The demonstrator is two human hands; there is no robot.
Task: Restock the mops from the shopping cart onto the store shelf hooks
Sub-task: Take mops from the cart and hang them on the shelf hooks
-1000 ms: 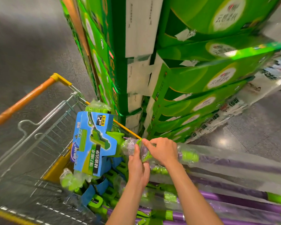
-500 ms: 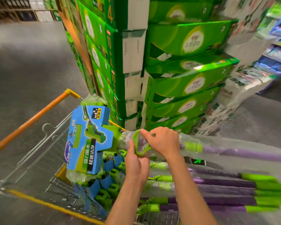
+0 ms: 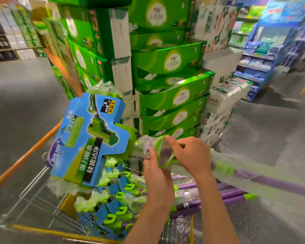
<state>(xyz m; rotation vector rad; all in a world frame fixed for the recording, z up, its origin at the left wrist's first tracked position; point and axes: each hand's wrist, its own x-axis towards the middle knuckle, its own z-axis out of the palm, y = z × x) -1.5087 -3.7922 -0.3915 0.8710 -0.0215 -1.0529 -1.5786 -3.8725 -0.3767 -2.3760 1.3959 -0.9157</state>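
Above the cart (image 3: 30, 175), both hands grip a mop (image 3: 93, 138) — head left, handle right.

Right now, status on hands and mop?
Both hands gripping: left hand, right hand on wrapped mop, lifted above cart. Green box stack directly ahead. Hooks not in sight.

Stacked cartons and shelving around the aisle

A tall stack of green cartons (image 3: 167, 80) with round pale logos stood on the grey floor (image 3: 21, 106), white side panels showing at its corner. Just right of it sat white paper-goods packs (image 3: 224, 97), patterned in green. Farther right stood a blue shelf unit (image 3: 264, 67) loaded with blurred goods. More shelving (image 3: 5, 41) ran along the far left.
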